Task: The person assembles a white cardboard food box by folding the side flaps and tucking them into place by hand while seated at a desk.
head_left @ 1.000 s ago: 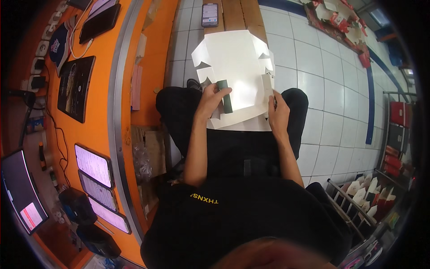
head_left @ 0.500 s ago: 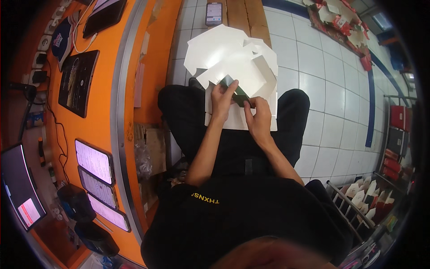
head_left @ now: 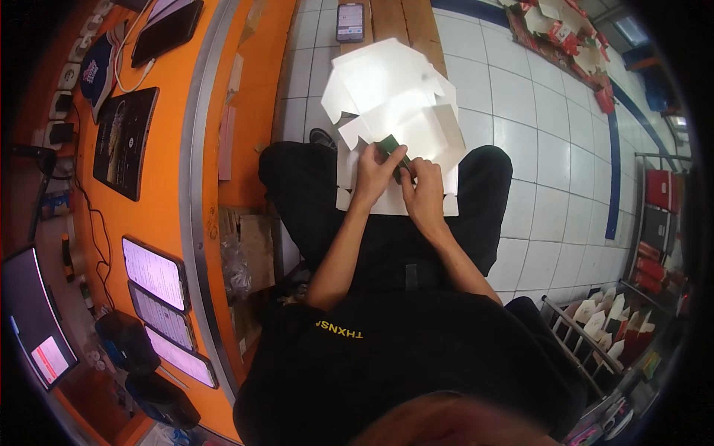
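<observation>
Sheets of white cardboard box blank [head_left: 387, 85], with cut flaps and folds, lie over my lap and the wooden bench in front of me. A narrow dark green cardboard flap [head_left: 390, 143] stands up at their near middle; it looks like the coloured back of the cardboard. My left hand [head_left: 375, 175] pinches the flap between thumb and fingers. Close beside it, my right hand [head_left: 424, 192] has its fingers bent over the flap's lower right end. My fingers hide part of the flap.
A phone [head_left: 350, 22] lies on the wooden bench [head_left: 418, 33]. Left of me, an orange counter [head_left: 167, 186] carries a tablet [head_left: 128, 141] and several phones. Folded boxes fill a metal rack [head_left: 580, 334] at lower right. Red cardboard pieces [head_left: 569, 41] lie on the tiled floor, far right.
The white cardboard has shifted slightly to the right and its top sheet has turned. My hands have come closer together, and the right fingers have curled over the green flap.
</observation>
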`<state>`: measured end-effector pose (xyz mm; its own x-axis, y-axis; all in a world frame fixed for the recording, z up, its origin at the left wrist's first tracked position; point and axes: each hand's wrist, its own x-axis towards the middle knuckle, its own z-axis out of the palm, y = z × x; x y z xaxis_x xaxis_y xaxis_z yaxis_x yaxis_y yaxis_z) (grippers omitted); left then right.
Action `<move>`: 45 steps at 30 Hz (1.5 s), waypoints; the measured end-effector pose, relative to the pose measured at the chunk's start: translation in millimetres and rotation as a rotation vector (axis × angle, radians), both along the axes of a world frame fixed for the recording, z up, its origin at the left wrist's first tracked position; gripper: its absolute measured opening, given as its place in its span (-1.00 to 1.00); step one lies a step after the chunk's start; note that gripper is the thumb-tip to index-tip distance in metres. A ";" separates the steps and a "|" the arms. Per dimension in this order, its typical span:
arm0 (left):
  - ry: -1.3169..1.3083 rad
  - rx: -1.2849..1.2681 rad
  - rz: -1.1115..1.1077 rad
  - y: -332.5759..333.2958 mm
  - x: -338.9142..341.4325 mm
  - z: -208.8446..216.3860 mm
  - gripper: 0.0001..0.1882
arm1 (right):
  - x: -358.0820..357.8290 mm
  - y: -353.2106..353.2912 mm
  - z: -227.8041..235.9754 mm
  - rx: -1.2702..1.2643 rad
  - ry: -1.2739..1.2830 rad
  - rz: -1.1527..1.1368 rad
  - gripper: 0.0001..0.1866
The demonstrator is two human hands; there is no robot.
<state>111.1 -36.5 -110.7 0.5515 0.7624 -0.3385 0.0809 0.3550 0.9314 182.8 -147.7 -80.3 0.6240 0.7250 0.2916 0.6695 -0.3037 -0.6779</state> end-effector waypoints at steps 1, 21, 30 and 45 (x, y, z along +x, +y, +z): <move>-0.013 -0.036 -0.019 0.2 -1.6 -2.0 -0.58 | 0.7 1.3 0.6 0.037 -0.004 0.017 -0.87; 0.019 0.026 0.388 11.3 -19.2 -15.5 -0.72 | 1.1 39.3 -45.7 -0.253 0.431 0.147 -0.71; 0.089 0.198 0.341 -2.1 -25.6 -39.5 -0.66 | 11.7 46.6 -43.0 -0.058 0.667 0.325 -0.50; 0.625 0.993 0.312 24.0 -40.6 14.1 -0.78 | 152.7 63.8 -26.3 -0.165 0.356 -0.011 -0.60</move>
